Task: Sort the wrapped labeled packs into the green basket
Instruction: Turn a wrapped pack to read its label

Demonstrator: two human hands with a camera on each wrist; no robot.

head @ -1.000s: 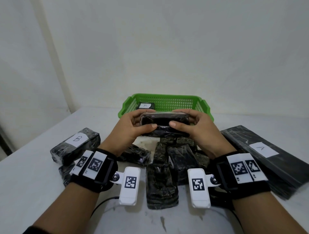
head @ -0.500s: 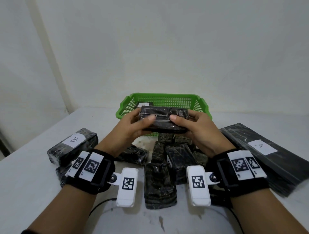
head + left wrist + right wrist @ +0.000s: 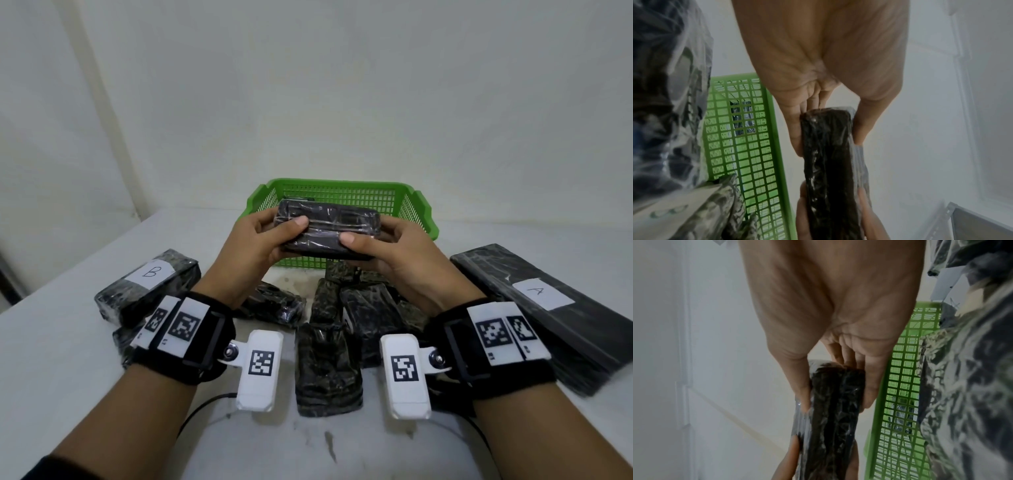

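Observation:
A black plastic-wrapped pack [image 3: 327, 229] is held in the air just in front of the green basket [image 3: 416, 205], over its near wall. My left hand [image 3: 270, 236] grips its left end and my right hand [image 3: 373, 245] grips its right end, thumbs on the side facing me. No label shows on the pack's visible faces. In the left wrist view the pack [image 3: 828, 162] lies between thumb and fingers beside the green basket [image 3: 748, 146]. The right wrist view shows the same pack [image 3: 836, 410] pinched likewise. Another dark pack [image 3: 742, 118] lies inside the basket.
Several wrapped packs [image 3: 329, 363] are piled on the white table [image 3: 51, 359] below my hands. A pack labelled B [image 3: 150, 291] lies at the left. A long flat pack labelled A [image 3: 548, 308] lies at the right. A white wall stands behind the basket.
Both hands have lifted the pack higher and a little farther toward the basket, tilting its top face toward me. It now hides the labelled pack inside the basket.

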